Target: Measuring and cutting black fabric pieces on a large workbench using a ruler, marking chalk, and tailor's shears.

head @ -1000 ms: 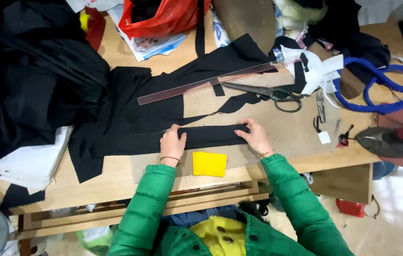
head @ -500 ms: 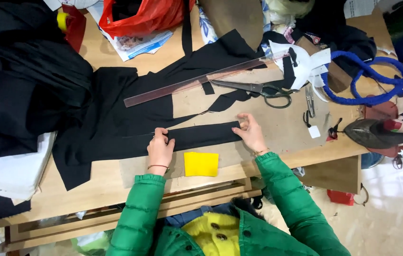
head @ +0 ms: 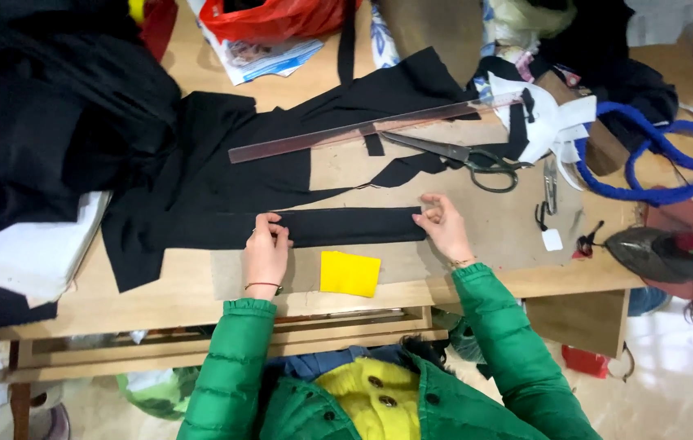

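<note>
A long strip of black fabric lies flat across the wooden table. My left hand pinches the strip near its middle, fingers curled on its upper edge. At the strip's right end my right hand grips the cloth between fingers and thumb. Both arms wear green puffy sleeves. A yellow square piece rests on the table just below the strip, between my hands. The strip runs on to the left into a larger sheet of black fabric.
A long clear ruler lies slantwise above the strip, with black-handled scissors beside it. A heap of black cloth fills the left. A blue cord, an iron and small snips sit right; a red bag at the back.
The view has shifted slightly. My left hand has slid a little along the strip; my right hand stays at its right end, still holding it.
</note>
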